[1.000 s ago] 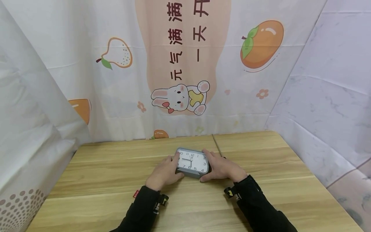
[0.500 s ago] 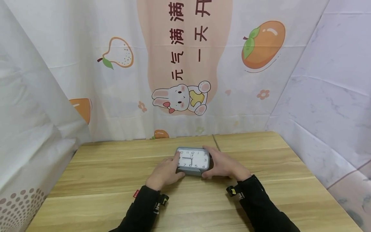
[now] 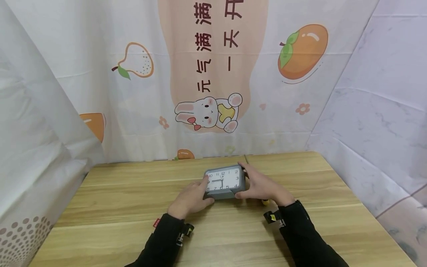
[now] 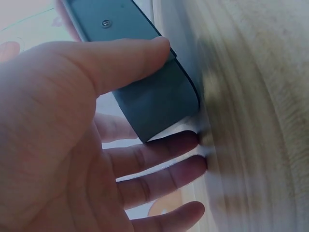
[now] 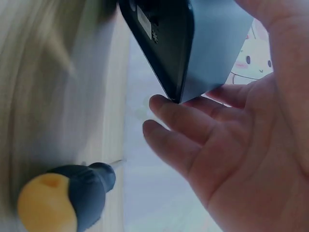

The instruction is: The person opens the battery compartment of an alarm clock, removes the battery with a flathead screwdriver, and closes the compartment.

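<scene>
A grey-blue alarm clock (image 3: 222,180) with a white dial is held between both hands over the table, its right end raised higher than its left. My left hand (image 3: 191,199) grips the left end; in the left wrist view its thumb lies along the clock's underside (image 4: 154,99), beside a small screw. At the other end, my right hand (image 3: 261,185) has thumb and fingers around the side. The right wrist view shows the clock's dark back (image 5: 161,43) with a pale label. Below the right hand lies a screwdriver (image 5: 79,193) with a yellow and black handle.
The wood-grain table (image 3: 110,222) carries the work. A printed curtain (image 3: 133,104) rises behind its back edge, with white cloth (image 3: 36,122) at the left and marbled cloth (image 3: 377,92) at the right.
My right hand has moved up and slightly right, lifting the clock's right end so it tilts. The left hand stays almost in place. A bit of the screwdriver handle now shows under the right wrist.
</scene>
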{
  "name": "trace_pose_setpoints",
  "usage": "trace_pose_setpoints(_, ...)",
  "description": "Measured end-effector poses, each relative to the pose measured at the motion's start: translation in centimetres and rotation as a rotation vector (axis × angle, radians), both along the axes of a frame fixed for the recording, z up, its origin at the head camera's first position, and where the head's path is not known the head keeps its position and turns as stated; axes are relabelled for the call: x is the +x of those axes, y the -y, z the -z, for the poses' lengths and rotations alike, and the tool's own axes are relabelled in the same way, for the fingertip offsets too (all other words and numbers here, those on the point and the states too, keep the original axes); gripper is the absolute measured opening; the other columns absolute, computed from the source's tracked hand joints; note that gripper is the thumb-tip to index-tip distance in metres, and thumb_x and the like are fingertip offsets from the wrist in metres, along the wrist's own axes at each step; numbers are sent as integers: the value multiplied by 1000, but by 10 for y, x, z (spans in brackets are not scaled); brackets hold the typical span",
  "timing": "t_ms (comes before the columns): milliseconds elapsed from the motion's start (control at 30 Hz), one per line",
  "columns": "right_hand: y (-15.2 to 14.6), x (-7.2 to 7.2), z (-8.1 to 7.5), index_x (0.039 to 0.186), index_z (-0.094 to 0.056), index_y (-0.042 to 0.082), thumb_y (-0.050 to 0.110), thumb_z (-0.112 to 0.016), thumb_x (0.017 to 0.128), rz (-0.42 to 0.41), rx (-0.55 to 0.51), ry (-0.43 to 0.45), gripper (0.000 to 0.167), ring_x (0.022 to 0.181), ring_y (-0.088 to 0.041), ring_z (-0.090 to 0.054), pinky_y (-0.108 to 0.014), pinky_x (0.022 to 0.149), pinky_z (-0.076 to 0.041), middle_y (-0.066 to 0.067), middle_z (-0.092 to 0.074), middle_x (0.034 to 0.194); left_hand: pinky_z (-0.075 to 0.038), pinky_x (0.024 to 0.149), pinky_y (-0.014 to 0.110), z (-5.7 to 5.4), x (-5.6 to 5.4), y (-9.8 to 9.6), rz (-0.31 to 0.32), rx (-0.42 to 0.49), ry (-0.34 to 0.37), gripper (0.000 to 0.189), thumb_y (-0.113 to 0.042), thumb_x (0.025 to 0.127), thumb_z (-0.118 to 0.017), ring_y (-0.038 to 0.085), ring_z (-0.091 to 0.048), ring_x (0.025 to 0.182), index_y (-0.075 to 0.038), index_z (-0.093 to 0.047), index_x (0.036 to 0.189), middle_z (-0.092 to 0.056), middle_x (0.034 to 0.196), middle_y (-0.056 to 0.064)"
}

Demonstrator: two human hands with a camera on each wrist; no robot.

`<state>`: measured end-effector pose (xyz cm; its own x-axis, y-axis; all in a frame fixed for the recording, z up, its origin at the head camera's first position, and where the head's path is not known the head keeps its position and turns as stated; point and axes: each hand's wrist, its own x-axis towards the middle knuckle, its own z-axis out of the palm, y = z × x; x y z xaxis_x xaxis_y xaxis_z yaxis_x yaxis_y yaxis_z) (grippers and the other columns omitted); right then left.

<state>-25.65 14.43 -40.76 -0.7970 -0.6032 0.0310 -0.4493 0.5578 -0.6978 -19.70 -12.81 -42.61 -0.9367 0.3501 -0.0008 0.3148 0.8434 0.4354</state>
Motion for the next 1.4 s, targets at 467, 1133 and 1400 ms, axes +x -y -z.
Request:
trace_pose_setpoints(467,0,-4,3,161,-24,15,39,-90,76,-7,-65,-13,110,142,-35,-40,-50,111,-37,-9,-40,151,-37,110,52,-2,1,3,2,53,18,84,-32,94,-73,40,-40,140,4,-30,156,-38,154,28)
trace_pose_setpoints(1133,4,2,3,163,-20,11,53,-83,81,2,-89,-97,111,145,-32,-37,-46,111,-37,-14,-31,160,-36,112,52,-1,-2,5,5,75,33,83,-34,93,-75,38,-39,142,2,-34,156,-31,160,25)
trace_pose_setpoints(1400,5,-1,3,162,-23,15,50,-83,82,-17,-144,-94,105,147,-33,-33,-50,113,-34,-13,-30,161,-39,109,49,-3,-3,7,7,97,25,83,-32,92,-76,35,-45,138,3,-34,155,-38,157,25)
